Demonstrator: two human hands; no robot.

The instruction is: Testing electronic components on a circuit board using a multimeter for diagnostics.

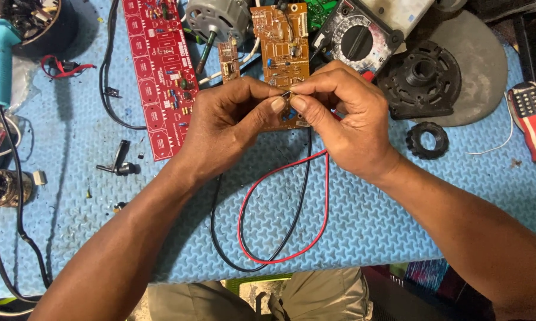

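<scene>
Both hands meet above the brown circuit board (282, 44): left hand (229, 122) and right hand (345, 119) pinch one small dark component (285, 95) between fingertips.

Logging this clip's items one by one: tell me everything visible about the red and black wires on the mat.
The red and black wires are a thin, plastic-coated pair lying slack on the blue textured mat. They run down from beneath the hands, curve into one large loop near the mat's front edge, and rise back toward the hands. The black one sweeps wider on the left. Their upper ends vanish behind the left hand and right hand, whose fingertips pinch a small part together above them; whether it joins the wires cannot be told.
</scene>
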